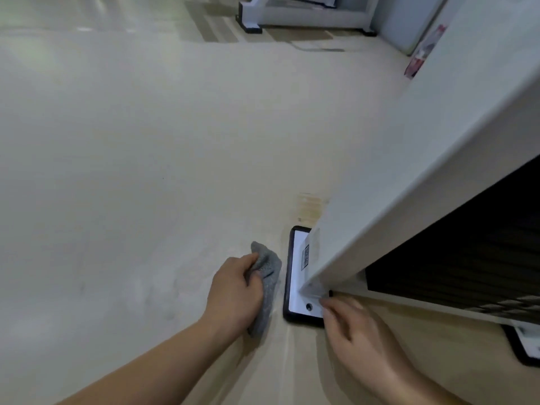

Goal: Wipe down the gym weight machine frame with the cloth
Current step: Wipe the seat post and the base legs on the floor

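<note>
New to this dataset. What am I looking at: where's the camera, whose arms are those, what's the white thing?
There is one picture, from a wide-angle camera worn on a person's head, looking down. There is no robot, and the two bare arms are the wearer's. The left hand grips a grey cloth just above the floor. The white slanted beam is the gym machine's frame post. It stands on a white foot plate with a black edge. The right hand, blurred, touches the post's base and holds nothing. The dark weight stack sits behind.
</note>
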### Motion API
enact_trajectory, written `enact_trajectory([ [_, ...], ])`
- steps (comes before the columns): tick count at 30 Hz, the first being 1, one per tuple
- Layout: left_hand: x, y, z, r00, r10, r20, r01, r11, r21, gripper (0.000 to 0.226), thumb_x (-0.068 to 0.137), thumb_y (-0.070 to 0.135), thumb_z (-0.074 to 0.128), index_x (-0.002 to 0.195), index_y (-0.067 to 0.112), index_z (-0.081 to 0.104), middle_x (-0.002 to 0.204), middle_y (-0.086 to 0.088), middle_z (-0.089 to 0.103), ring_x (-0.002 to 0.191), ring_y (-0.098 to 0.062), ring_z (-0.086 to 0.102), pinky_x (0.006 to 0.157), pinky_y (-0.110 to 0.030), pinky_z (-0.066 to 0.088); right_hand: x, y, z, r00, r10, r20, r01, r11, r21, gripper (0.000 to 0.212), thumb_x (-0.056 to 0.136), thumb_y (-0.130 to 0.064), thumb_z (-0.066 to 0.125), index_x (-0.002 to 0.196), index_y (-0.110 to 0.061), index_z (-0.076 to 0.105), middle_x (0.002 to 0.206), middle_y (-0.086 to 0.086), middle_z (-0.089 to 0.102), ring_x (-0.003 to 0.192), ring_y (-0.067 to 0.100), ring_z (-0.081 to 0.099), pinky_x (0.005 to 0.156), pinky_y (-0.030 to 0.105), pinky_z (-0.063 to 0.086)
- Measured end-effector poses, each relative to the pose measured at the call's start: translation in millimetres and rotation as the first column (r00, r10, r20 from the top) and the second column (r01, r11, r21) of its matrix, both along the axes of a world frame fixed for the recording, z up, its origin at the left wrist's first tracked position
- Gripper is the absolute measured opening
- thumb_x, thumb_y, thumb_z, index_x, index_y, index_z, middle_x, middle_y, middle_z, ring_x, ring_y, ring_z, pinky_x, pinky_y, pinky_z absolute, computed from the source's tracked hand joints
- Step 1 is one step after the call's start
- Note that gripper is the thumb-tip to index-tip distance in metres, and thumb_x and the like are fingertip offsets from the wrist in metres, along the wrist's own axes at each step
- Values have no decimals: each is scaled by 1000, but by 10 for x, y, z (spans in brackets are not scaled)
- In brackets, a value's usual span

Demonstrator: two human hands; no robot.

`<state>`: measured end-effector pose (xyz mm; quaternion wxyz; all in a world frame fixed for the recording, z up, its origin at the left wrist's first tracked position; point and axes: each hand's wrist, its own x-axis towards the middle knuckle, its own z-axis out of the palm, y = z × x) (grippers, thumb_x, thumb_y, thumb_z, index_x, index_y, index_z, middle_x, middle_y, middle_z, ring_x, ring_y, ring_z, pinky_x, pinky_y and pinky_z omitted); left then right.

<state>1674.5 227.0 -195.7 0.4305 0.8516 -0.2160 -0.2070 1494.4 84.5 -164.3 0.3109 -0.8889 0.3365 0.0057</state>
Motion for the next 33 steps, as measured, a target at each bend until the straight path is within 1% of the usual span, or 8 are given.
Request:
enact_trajectory([
  [3, 180, -280, -27, 981, -183, 67, 181, 983, 38, 38, 102, 25, 49, 138, 22, 58, 144, 5, 40, 123, -10, 50, 100, -15, 32, -19, -39, -104, 989, 132, -69, -131, 991, 10, 32, 99, -31, 60, 130, -31, 68, 137, -25, 56, 131, -13, 43, 100, -4, 20],
  [7, 146, -534, -293, 821, -565, 86, 544, 818, 185, 33, 106, 31, 42, 129, 27, 64, 169, 6, 14, 151, -27, 18, 123, -33, 15, -134, -134, -224, 971, 234, -54, -231, 972, 49, 50, 94, -48, 49, 141, -35, 59, 146, -38, 33, 145, -15, 22, 113, 5, 23],
  [10, 278, -598, -339, 841, -537, 64, 529, 841, 115, 26, 106, 27, 44, 121, 27, 66, 165, 9, 24, 155, -18, 14, 125, -35, 10, -166, -224, -256, 990, 138, -8, -135, 981, 137, 57, 82, -63, 45, 138, -53, 56, 148, -38, 37, 140, -19, 28, 116, 15, 32],
  [14, 534, -714, -310, 878, -475, 58, 472, 880, 50, 38, 99, 24, 56, 133, 42, 55, 150, 11, 52, 136, -14, 50, 109, -27, 40, -118, -310, -202, 995, 99, -8, -97, 985, 145, 46, 85, -65, 49, 130, -63, 55, 139, -40, 51, 135, -19, 38, 114, 19, 37],
  [20, 99, -484, -335, 850, -496, 175, 494, 867, 57, 51, 107, 33, 41, 157, 31, 30, 162, 22, 21, 150, -1, 17, 118, -12, 4, -77, -356, -121, 996, 81, -48, -65, 959, 277, 37, 101, -60, 42, 131, -53, 62, 134, -38, 57, 131, -18, 44, 115, 26, 38],
  [23, 94, -368, -450, 710, -608, 356, 575, 792, 207, 54, 104, 39, 36, 155, 20, 39, 162, 6, 34, 148, -16, 32, 124, -27, 15, -88, -336, -137, 994, 84, -68, -55, 934, 353, 40, 103, -65, 37, 136, -54, 56, 140, -35, 54, 135, -13, 43, 117, 31, 36],
  [27, 570, -791, -538, 604, -706, 370, 595, 708, 380, 58, 107, 41, 36, 161, 27, 21, 169, 5, 15, 153, -20, 20, 125, -40, 14, -106, -271, -124, 999, 39, -32, -24, 931, 364, 37, 104, -52, 44, 137, -48, 60, 137, -39, 54, 133, -18, 42, 116, 22, 33],
  [33, -48, -473, -381, 771, -528, 355, 504, 847, 166, 52, 97, 16, 55, 148, 20, 48, 152, 2, 47, 126, -23, 52, 106, -29, 39, -119, -287, -76, 996, 26, -83, 11, 908, 419, 37, 105, -48, 45, 140, -44, 58, 137, -38, 53, 129, -25, 39, 113, 9, 28],
])
